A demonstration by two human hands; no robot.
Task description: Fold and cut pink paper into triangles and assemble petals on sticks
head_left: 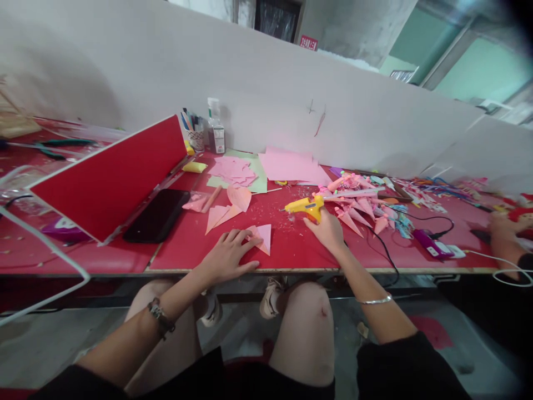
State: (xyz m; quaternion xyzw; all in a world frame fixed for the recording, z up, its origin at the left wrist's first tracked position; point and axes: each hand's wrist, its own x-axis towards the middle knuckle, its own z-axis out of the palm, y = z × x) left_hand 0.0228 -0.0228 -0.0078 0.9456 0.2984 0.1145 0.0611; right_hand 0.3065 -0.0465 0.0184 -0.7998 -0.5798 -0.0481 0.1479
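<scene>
My left hand (232, 254) lies palm down near the front edge of the red table, its fingers spread and the fingertips on a small folded pink paper piece (263, 239). My right hand (327, 226) is wrapped round the handle of a yellow glue gun (306, 206), whose nozzle points left over the table. Pink fan-shaped paper pieces (225, 214) lie beyond my left hand. To the right of the glue gun is a pile of pink paper cones (360, 205) with small coloured ends.
A black phone (157, 215) lies by an upright red board (116, 178) at left. Behind stand a pen cup (195, 140) and a bottle (217, 133). Pink sheets (291, 165) lie at the back. A cable trails right, near a purple device (432, 244). Another person's hand (506, 236) is at far right.
</scene>
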